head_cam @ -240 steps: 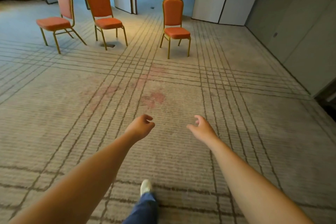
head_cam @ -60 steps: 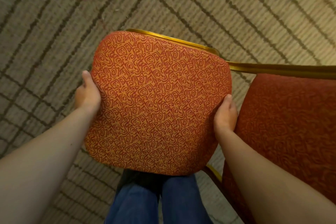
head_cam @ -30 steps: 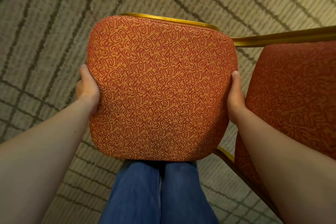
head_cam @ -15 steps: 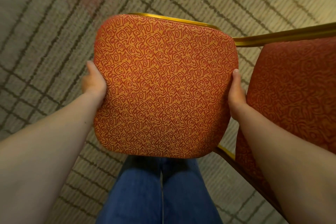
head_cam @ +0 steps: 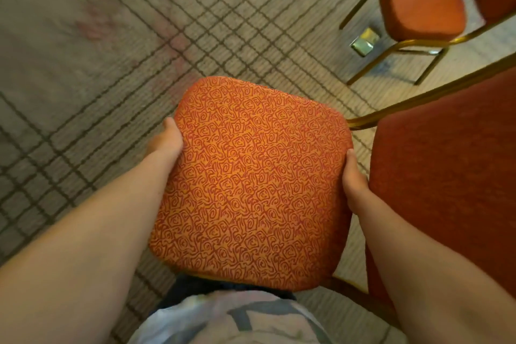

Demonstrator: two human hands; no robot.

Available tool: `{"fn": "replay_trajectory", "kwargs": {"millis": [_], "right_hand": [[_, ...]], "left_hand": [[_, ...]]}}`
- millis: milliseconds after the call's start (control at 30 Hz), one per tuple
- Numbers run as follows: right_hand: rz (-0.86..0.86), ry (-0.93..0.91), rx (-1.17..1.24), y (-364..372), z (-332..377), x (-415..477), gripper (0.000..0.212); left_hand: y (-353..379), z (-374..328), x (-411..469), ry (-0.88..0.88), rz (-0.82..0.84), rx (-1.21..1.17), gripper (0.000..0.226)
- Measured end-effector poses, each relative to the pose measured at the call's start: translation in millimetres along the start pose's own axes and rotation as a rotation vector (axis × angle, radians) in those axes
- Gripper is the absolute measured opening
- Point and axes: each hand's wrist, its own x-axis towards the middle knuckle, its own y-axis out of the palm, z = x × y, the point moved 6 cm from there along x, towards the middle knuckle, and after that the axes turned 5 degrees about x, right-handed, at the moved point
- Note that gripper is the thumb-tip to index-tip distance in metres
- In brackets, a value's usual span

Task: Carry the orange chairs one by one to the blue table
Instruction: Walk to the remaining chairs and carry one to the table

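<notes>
- Here, an orange chair (head_cam: 251, 181) is being held by its seat, close in front of the person's body, with the swirl-patterned cushion being viewed from above.
- The seat's left edge is being gripped by the left hand (head_cam: 165, 142). The thumb is being pressed along the cushion's side, and the fingers are being wrapped under the edge, out of sight.
- The seat's right edge is being gripped by the right hand (head_cam: 354, 184) in the same way, with the thumb being laid up the side and the fingers being curled beneath the seat.
- The chair's backrest (head_cam: 446, 176) is being shown at the right, just beside the right forearm, and a gold frame is being seen along its upper edge.
- Whether the legs are being kept off the carpet (head_cam: 83, 92) cannot be told, since they are being covered by the seat.
- A second orange chair (head_cam: 418, 0) is being shown on the carpet at the upper right, blurred and well apart from the held one.
- A small metal floor plate (head_cam: 363, 42) is being seen in the carpet, just beside that second chair's gold legs.
- A pale shirt (head_cam: 223, 321) is being glimpsed at the bottom edge, just below the seat.
</notes>
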Motion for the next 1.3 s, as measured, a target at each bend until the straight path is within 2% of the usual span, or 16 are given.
{"fn": "replay_trajectory", "kwargs": {"millis": [167,300,533,700,900,1033,1300], "right_hand": [[0.041,-0.002,-0.022,-23,22,-23,0.100],[0.099,-0.047,-0.027,-22,32,-34,0.091],[0.127,-0.158,-0.044,-15,48,-40,0.081],[0.114,-0.166,-0.032,-13,58,-36,0.087],[0.096,-0.139,-0.019,5,78,-32,0.096],[0.128,-0.138,-0.032,29,103,-30,0.094],[0.122,-0.194,0.009,104,198,-27,0.086]], "left_hand": [[-19,-3,-30,0.027,0.040,-0.043,0.101],[-29,5,-46,0.042,0.093,-0.136,0.114],[-50,16,-59,0.026,0.016,-0.139,0.126],[-68,-2,-61,0.095,-0.027,-0.100,0.138],[-84,-21,-41,0.096,-0.057,-0.088,0.125],[-94,-30,-18,0.072,-0.033,-0.099,0.128],[-159,-102,60,0.134,-0.030,-0.130,0.123]]}}
